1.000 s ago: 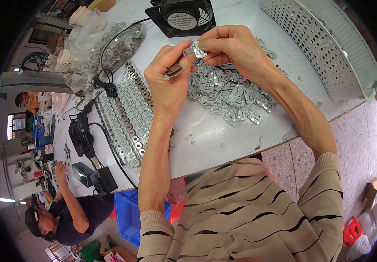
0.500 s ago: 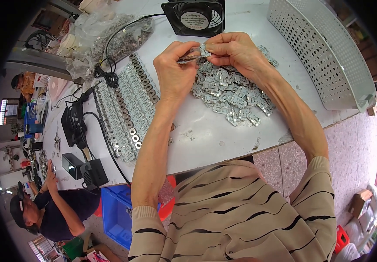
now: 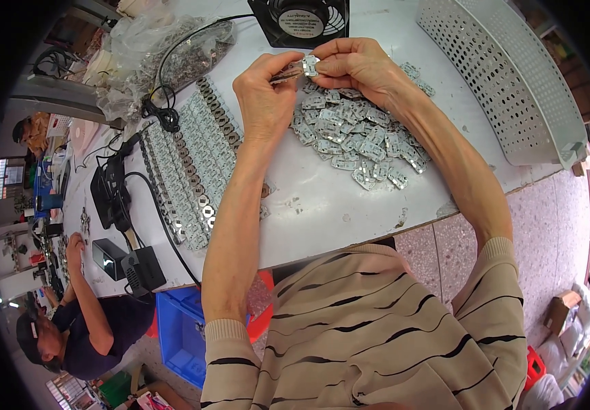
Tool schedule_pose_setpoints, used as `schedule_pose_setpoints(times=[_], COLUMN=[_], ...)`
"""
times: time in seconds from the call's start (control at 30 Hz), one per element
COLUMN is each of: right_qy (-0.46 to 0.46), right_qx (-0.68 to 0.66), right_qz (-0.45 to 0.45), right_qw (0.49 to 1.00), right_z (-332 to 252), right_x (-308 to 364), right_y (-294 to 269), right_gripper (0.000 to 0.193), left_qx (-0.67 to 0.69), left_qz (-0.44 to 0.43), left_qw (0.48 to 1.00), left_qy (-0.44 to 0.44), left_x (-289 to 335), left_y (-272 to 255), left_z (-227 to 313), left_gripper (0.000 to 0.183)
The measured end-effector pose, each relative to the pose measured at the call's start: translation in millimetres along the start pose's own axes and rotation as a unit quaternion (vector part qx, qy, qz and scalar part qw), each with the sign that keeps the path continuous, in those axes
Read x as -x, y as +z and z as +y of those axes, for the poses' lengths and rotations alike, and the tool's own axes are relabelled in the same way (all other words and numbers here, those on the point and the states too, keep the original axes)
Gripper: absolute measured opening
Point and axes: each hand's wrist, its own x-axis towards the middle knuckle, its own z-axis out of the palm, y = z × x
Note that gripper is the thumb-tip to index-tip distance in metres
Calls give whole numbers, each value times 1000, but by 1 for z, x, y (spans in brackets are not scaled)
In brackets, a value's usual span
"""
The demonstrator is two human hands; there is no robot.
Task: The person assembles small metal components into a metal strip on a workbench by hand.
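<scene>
A small silvery-white metal plate with cut-outs [image 3: 310, 65] is pinched between the fingertips of my right hand [image 3: 363, 68]. My left hand [image 3: 265, 96] is closed beside it, its fingertips meeting the plate's left side. Between the left fingers lies a thin dark metallic piece [image 3: 284, 76], too small and covered to name. Beneath both hands a loose heap of similar metal plates [image 3: 349, 140] spreads over the white table [image 3: 329, 225]. Left of my left forearm, more of these small parts lie in neat rows [image 3: 192, 160].
A black fan [image 3: 300, 24] stands just beyond my hands. To the right is a perforated grey basket [image 3: 507, 89]. Clear bags of parts [image 3: 165, 55], cables and black power adapters [image 3: 145, 268] are on the left. Another person [image 3: 83, 335] works at lower left, above a blue crate [image 3: 179, 335].
Both my hands have shifted slightly up and left, and the plate now shows more of its face. The other person's raised hand has moved up a little. The whole view has shifted slightly.
</scene>
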Motion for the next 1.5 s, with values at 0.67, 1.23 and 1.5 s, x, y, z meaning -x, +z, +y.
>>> schedule_pose_setpoints(times=[0.67,1.23,1.5], right_qy=[-38,9,10], right_qx=[22,10,19], right_qz=[23,28,38], right_qw=[999,1000,999], right_z=[8,4,0], right_x=[-6,-2,2], right_y=[-2,-5,-2], right_gripper=[23,26,27], left_qx=[2,96,105], left_qz=[-3,-35,-32], left_qw=[1000,978,978], left_qy=[-11,-180,-176], left_x=[0,0,0], left_y=[2,0,-1], left_z=[-1,17,16], left_gripper=[19,17,16])
